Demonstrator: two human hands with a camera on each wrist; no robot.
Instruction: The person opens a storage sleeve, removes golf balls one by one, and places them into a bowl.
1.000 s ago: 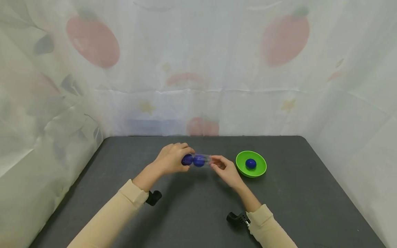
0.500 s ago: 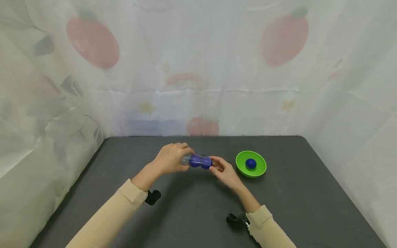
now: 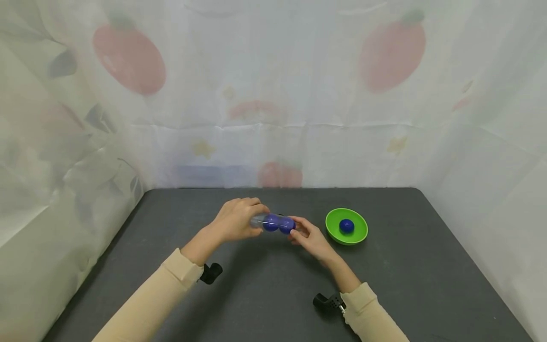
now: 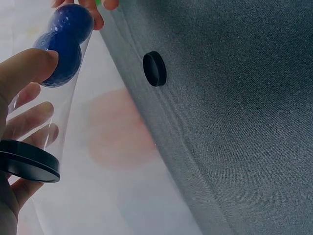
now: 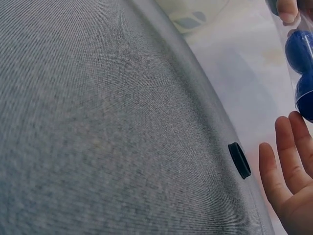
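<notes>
Holding a clear plastic tube (image 3: pixel 273 222) level above the dark grey felt-covered table (image 3: pixel 265 289), a person wraps the fingers of the left hand (image 3: pixel 237 219) round its capped end, where a flat black plastic cap (image 4: pixel 28 167) closes it. Two dark blue balls (image 3: pixel 278 224) sit side by side inside, pressed toward the open end at the tube's 3 o'clock. There the right hand (image 3: pixel 308 236) cups the mouth, its fingers loosely spread and touching the rim rather than clenched round it. At 3 o'clock of the hands, just beside them, a round green plastic bowl (image 3: pixel 357 233) stands on the table with a third blue ball (image 3: pixel 346 225) resting at its centre. A small black disc (image 4: pixel 154 68), seemingly the tube's other cap, lies on the felt. By the look of it, one ball is out and in the bowl, two remain in the tube, and the pair nearest the mouth appears ready to come out.
</notes>
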